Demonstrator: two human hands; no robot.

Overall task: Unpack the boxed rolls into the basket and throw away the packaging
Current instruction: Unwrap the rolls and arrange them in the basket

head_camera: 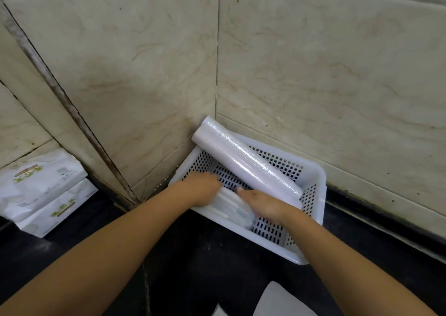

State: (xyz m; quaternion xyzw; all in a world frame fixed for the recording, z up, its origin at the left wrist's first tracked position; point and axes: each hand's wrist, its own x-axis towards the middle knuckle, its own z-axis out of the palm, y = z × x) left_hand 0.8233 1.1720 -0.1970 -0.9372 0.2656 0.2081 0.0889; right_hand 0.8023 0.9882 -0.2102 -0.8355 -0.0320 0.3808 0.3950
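Note:
A white perforated plastic basket [311,221] sits on the dark counter in the corner of the tiled wall. A long pale roll of clear film [243,161] lies slantwise in it, its far end sticking up over the basket's back corner. Inside the basket's near left part lie shorter white rolls [231,207], blurred. My left hand [202,190] rests on their left end and my right hand [263,206] lies on their right end, fingers curled over them. Whether either hand truly grips them is unclear.
Two stacked white tissue packs [41,195] with green print lie at the left against the wall. A white sheet or flat piece of packaging [280,301] shows at the bottom edge. Marble-patterned wall tiles close in the corner behind the basket.

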